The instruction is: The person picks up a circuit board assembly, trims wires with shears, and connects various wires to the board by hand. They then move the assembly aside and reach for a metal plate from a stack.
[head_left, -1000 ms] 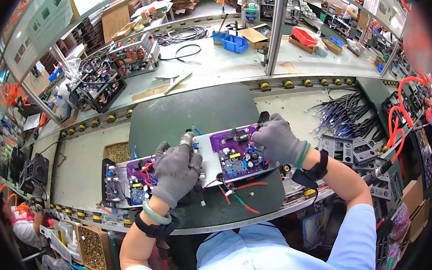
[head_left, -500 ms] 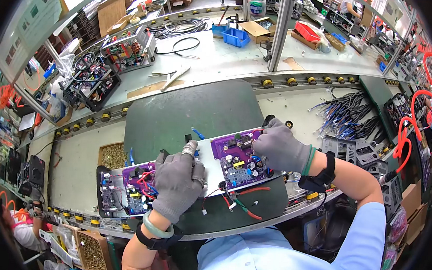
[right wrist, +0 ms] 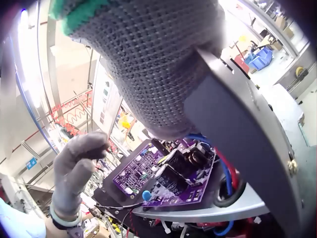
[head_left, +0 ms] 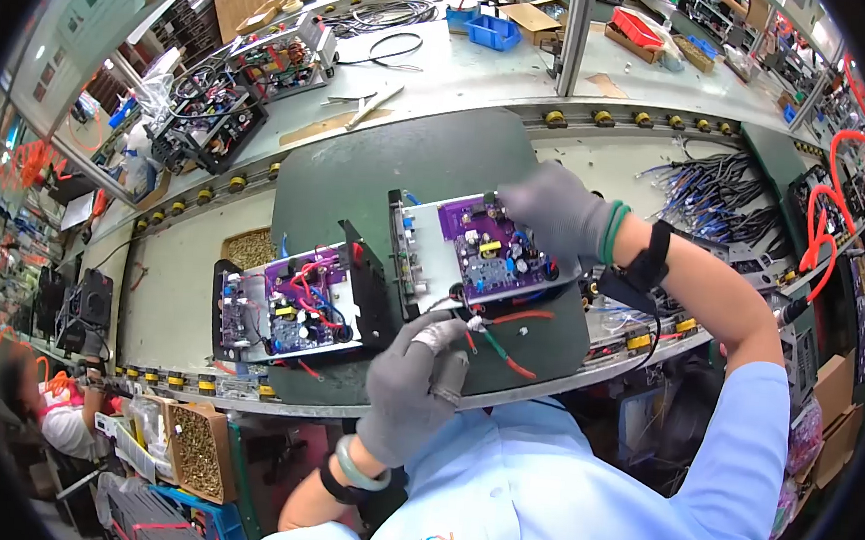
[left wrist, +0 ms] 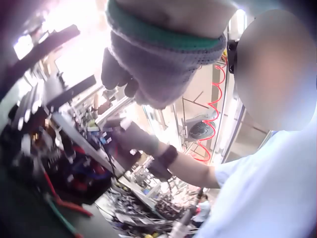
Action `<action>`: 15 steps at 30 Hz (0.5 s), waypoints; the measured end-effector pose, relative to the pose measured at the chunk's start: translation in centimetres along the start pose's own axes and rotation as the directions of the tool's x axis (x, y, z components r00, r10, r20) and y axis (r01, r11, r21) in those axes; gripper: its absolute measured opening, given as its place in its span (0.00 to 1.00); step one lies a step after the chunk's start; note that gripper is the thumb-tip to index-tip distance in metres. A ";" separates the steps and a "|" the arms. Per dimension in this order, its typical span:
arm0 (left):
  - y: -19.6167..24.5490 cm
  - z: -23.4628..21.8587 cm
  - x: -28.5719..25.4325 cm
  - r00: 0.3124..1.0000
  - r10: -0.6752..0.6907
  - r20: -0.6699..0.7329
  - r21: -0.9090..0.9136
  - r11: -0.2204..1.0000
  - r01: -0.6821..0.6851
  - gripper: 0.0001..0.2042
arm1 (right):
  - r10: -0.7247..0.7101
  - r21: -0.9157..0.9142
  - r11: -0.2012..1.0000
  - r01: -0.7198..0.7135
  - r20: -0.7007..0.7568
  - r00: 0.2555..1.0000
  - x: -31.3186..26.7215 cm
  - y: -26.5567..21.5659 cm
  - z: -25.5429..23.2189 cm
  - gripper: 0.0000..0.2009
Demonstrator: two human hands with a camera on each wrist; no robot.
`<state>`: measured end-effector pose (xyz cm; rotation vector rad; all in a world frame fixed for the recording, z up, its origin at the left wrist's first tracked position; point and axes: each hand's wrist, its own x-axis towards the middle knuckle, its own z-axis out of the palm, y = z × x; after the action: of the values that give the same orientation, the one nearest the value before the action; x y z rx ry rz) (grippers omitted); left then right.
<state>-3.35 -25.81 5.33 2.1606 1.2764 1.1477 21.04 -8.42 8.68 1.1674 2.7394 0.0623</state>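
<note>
My gloved right hand point(head_left: 557, 214) grips the right end of an open metal chassis point(head_left: 428, 235) with a purple circuit board point(head_left: 489, 249). In the right wrist view, the glove lies over the top edge of its grey end panel point(right wrist: 242, 134). My gloved left hand point(head_left: 409, 389) is near this chassis's front left corner, beside loose wires with a white connector point(head_left: 476, 324). The right wrist view shows the left hand's fingers point(right wrist: 79, 166) loosely bent, with nothing between them. A second chassis point(head_left: 354, 310) with a purple board sits to the left on the dark green mat point(head_left: 357, 200).
Red and green wires point(head_left: 497, 350) hang from the right chassis toward the bench edge. A box of small metal parts point(head_left: 249, 248) stands behind the left chassis. Bundled black cables point(head_left: 709, 194) and grey metal panels point(head_left: 744, 262) lie at the right. A roller rail point(head_left: 644, 119) runs behind the mat.
My left hand has left the place between the two chassis and come back toward my body. A gap now shows between the chassis. My right hand stays at the right chassis's end.
</note>
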 end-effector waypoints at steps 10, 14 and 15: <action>-3.6 5.0 -3.5 0.766 -0.619 -0.173 -0.304 0.774 0.556 0.29 | 0.056 -0.028 0.998 -0.060 -0.111 0.992 -1.1 -0.6 1.0 0.05; -5.6 5.6 -4.9 0.851 -0.447 -0.276 0.045 0.879 0.475 0.28 | -0.027 0.047 0.997 0.067 -0.582 0.813 -3.1 -0.9 1.7 0.04; -4.9 5.2 -4.8 0.841 -0.465 -0.276 0.040 0.869 0.494 0.25 | 0.052 0.086 0.996 0.003 -0.625 0.779 -4.8 -2.2 -0.2 0.05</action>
<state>-3.08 -26.99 -3.22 1.6366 1.9024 1.1809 22.69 -13.43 9.31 1.4107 3.3231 0.4222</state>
